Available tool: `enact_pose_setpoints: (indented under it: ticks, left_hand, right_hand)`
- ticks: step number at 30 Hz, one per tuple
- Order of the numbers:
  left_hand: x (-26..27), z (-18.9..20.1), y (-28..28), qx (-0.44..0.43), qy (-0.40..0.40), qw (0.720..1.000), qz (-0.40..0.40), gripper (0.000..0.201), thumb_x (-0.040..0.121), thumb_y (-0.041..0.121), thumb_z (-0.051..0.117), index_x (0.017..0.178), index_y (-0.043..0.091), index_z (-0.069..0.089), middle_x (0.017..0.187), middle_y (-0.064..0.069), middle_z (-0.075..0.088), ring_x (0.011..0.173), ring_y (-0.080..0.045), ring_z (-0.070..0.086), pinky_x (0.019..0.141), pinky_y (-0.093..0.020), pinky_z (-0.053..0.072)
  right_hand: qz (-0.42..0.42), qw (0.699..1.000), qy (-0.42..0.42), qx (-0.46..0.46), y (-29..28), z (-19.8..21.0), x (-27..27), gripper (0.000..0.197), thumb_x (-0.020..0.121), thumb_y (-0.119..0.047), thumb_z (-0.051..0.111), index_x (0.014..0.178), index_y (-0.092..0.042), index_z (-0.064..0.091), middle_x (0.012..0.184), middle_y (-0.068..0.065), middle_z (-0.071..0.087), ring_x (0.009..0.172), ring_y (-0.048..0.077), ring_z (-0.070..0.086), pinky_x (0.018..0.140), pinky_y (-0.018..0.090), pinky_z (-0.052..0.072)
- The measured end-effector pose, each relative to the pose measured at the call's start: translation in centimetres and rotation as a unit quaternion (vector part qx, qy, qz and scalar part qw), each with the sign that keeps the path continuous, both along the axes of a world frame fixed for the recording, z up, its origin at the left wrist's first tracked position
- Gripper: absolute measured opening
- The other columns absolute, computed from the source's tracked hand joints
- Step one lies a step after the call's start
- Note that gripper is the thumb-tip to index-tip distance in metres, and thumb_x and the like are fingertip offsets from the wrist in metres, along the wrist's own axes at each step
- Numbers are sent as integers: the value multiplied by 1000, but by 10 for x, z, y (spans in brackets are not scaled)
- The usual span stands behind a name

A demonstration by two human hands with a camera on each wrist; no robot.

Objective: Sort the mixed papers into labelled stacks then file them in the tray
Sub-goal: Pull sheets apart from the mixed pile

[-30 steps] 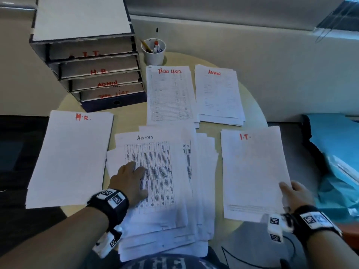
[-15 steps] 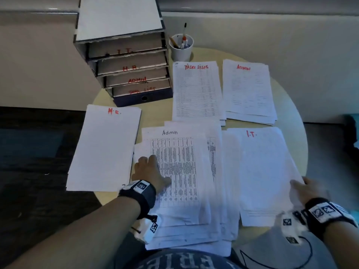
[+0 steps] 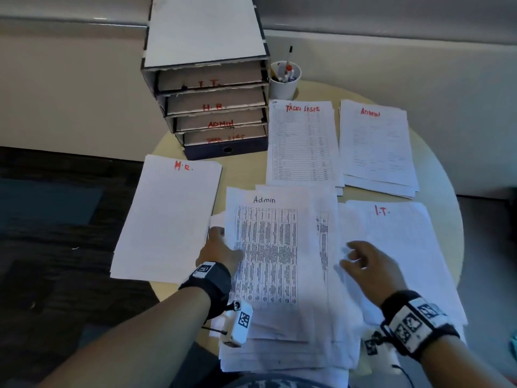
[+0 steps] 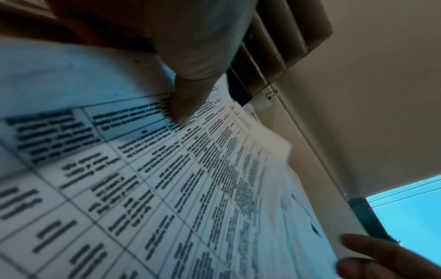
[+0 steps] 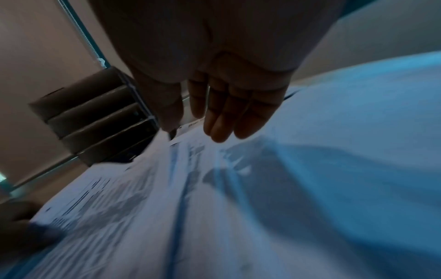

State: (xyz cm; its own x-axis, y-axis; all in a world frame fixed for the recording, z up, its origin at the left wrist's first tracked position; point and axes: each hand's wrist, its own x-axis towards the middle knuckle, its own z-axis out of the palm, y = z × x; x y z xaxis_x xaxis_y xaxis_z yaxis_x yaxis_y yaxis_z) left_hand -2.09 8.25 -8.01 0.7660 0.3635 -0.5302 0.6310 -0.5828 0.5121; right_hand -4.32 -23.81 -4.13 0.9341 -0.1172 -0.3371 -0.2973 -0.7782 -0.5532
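The mixed pile (image 3: 282,275) lies fanned at the table's near middle; its top sheet is headed "Admin" and carries a printed table. My left hand (image 3: 221,247) rests on that sheet's left edge, thumb (image 4: 182,105) pressing the print, fingers stretched forward. My right hand (image 3: 361,261) hovers with straight fingers (image 5: 224,120) over the seam between the pile and the I.T. stack (image 3: 400,247), holding nothing. The H.R. stack (image 3: 167,219) lies left, the Task Lists stack (image 3: 303,141) and Admin stack (image 3: 377,147) behind. The labelled tray (image 3: 212,102) stands at the back.
A white cup of pens (image 3: 285,79) stands right of the tray. The H.R. stack overhangs the round table's (image 3: 436,175) left edge, and the pile overhangs the near edge. Dark floor lies left, a pale wall behind.
My right hand has left the near right corner of the I.T. stack and moved left to the pile's right side. My left hand has stayed on the Admin sheet.
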Motion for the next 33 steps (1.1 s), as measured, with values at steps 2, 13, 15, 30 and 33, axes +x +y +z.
enact_pose_setpoints:
  ticks: [2,13,15,30,33]
  left_hand:
    - [-1,1,5,-26,-43,999,-9,30,86,34,68,88,19,41,81,-2,55,69,-24,52,64,-32,47]
    - [-4,9,30,-106,-121,985,-56,32,91,33,68,82,7,52,72,-5,56,63,-20,47,54,-24,38]
    - [-4,9,32,-37,-106,989,-94,40,95,35,60,72,9,39,63,-2,42,58,-21,41,51,-26,33]
    - [-3,50,22,-289,-35,938,-189,54,83,-20,41,91,21,75,92,15,70,86,-4,62,81,-18,48]
    - [12,33,19,-100,-84,981,-143,39,85,-5,45,104,20,67,122,2,56,111,-16,55,98,-26,44]
  right_hand:
    - [17,998,43,46,26,-7,3,46,84,-33,77,126,-25,58,98,-12,64,82,1,61,74,21,42]
    - [-56,991,101,65,56,-26,27,73,82,-40,77,144,-19,44,107,-2,60,98,17,59,88,27,44]
    - [-45,992,108,55,55,-28,27,74,81,-39,77,144,-20,44,103,-3,59,96,17,60,85,26,44]
    - [-147,917,46,368,29,-28,9,36,69,-27,89,97,-7,76,95,15,75,91,30,69,86,43,55]
    - [-133,900,86,407,8,-27,-8,60,54,-34,95,104,-7,75,103,23,73,101,35,67,92,49,52]
